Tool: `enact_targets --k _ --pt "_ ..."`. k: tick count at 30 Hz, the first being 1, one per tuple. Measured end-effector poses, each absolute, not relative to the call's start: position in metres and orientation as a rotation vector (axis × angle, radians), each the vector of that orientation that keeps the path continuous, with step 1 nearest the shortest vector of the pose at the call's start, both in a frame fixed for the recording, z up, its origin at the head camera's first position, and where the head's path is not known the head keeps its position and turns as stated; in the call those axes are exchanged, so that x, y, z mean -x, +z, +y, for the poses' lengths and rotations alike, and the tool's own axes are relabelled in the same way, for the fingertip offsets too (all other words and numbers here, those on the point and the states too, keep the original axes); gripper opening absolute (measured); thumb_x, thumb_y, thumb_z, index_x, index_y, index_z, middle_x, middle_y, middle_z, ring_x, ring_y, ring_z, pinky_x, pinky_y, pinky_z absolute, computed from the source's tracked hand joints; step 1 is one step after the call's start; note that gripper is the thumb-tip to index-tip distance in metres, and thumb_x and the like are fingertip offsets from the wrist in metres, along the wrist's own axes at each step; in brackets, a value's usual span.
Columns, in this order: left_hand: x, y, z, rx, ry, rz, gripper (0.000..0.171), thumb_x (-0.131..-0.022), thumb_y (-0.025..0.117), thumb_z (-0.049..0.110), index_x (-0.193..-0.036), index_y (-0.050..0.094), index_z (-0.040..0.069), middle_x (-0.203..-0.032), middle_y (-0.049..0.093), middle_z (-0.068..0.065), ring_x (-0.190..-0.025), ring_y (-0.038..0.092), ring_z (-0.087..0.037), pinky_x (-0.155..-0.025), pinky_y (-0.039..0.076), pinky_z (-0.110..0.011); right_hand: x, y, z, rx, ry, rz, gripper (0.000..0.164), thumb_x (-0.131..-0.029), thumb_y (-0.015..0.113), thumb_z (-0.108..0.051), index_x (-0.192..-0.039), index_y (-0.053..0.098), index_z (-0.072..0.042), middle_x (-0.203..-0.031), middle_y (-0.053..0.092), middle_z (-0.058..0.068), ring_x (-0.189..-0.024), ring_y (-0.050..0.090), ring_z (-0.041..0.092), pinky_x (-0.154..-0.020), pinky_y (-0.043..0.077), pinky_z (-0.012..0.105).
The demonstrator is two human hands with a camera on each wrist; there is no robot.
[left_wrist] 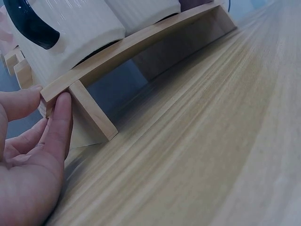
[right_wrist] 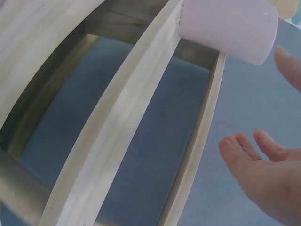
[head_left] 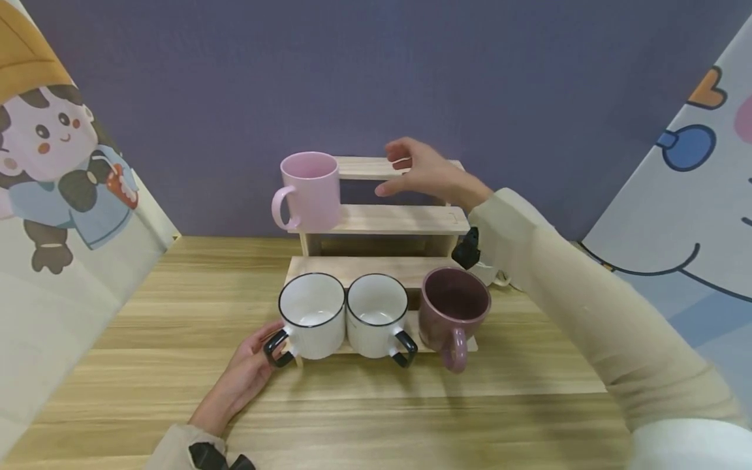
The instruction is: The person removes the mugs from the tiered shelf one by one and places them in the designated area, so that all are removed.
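A stepped wooden rack point(head_left: 405, 220) stands against the back wall. My left hand point(head_left: 252, 365) pinches the left end of its lowest board point(left_wrist: 89, 70), thumb at the edge and fingers underneath. That board carries two white mugs point(head_left: 320, 336) point(head_left: 376, 333) with black rims and handles, and a dark mauve mug point(head_left: 449, 326) at the right end. Higher up, a pink mug point(head_left: 314, 196) sits at the left, its handle turned left. To its right my right hand point(head_left: 429, 173) hovers near the top board, holding nothing, fingers loosely bent and thumb apart.
Behind the mauve mug, a pale object point(head_left: 502, 279) is mostly hidden by the right sleeve. The wood-grain table point(head_left: 194, 313) is bounded by a blue-grey back wall point(head_left: 235, 98) and cartoon-printed side panels point(head_left: 53, 163) point(head_left: 693, 215).
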State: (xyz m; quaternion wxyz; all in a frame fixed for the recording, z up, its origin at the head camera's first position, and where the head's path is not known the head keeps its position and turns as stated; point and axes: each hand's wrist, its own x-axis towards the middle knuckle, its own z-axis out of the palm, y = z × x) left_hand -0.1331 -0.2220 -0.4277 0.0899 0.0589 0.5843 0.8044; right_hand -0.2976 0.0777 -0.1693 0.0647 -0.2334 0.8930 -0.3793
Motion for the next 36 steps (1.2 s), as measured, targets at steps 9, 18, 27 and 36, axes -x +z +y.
enact_targets --k 9,18,27,36 --pt "0.132 -0.426 -0.22 -0.195 2.373 1.758 0.036 -0.093 0.053 0.003 -0.126 0.04 0.011 -0.115 0.061 0.012 -0.104 0.058 -0.002 -0.089 0.052 -0.018 0.303 -0.166 0.043 0.743 -1.146 2.642 0.088 -0.075 0.08 -0.027 -0.146 0.03 -0.012 -0.147 0.038 0.008 -0.133 0.039 0.02 -0.109 0.04 0.039" --pt "0.132 -0.428 -0.219 -0.153 2.364 1.785 0.036 -0.093 0.054 0.003 -0.125 0.041 0.013 -0.114 0.062 0.012 -0.104 0.058 -0.003 -0.09 0.051 -0.018 0.307 -0.17 0.014 0.816 -1.258 2.519 0.092 -0.074 0.079 -0.025 -0.147 0.025 -0.01 -0.147 0.037 0.008 -0.133 0.039 0.022 -0.11 0.039 0.039" --pt "0.134 -0.428 -0.217 -0.143 2.372 1.79 0.037 -0.092 0.054 0.002 -0.125 0.042 0.012 -0.114 0.061 0.011 -0.104 0.057 -0.003 -0.09 0.051 -0.019 0.316 -0.176 -0.002 0.825 -1.277 2.466 0.101 -0.073 0.08 -0.022 -0.151 0.017 -0.014 -0.153 0.03 0.005 -0.136 0.036 0.02 -0.114 0.033 0.038" --pt "0.133 -0.429 -0.218 -0.125 2.388 1.779 0.037 -0.093 0.053 0.001 -0.127 0.041 0.01 -0.114 0.06 0.009 -0.102 0.058 -0.005 -0.089 0.052 -0.02 0.321 -0.178 -0.012 0.856 -1.263 2.417 0.104 -0.073 0.08 -0.02 -0.153 0.013 -0.015 -0.154 0.028 0.006 -0.134 0.038 0.019 -0.116 0.03 0.037"
